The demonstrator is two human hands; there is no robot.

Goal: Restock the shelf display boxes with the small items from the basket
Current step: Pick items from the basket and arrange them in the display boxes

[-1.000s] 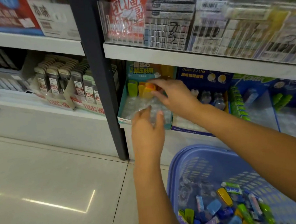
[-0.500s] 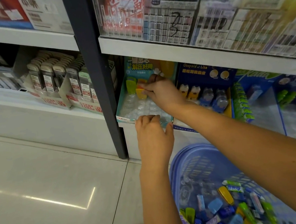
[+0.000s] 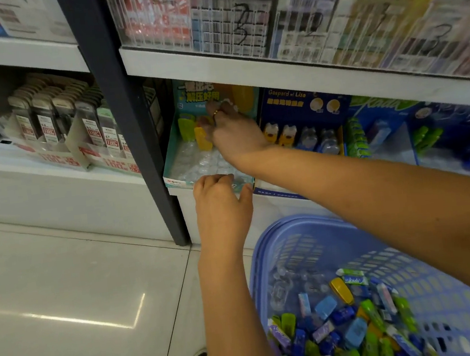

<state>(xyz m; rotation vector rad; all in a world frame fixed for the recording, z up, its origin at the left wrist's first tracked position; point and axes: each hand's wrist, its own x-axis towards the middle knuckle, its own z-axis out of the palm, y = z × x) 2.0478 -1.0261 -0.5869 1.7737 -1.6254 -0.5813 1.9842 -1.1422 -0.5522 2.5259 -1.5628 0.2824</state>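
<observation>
Teal cardboard box (image 3: 171,154): left hand (image 3: 221,206) fingers curled over near rim; right hand (image 3: 236,137) far inside, finger state blurred, cannot tell.

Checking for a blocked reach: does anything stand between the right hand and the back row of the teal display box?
Nothing visible does. The right hand is at the back row of the teal display box, beside the yellow item; the left hand grips the front lip, clear of it.
</observation>
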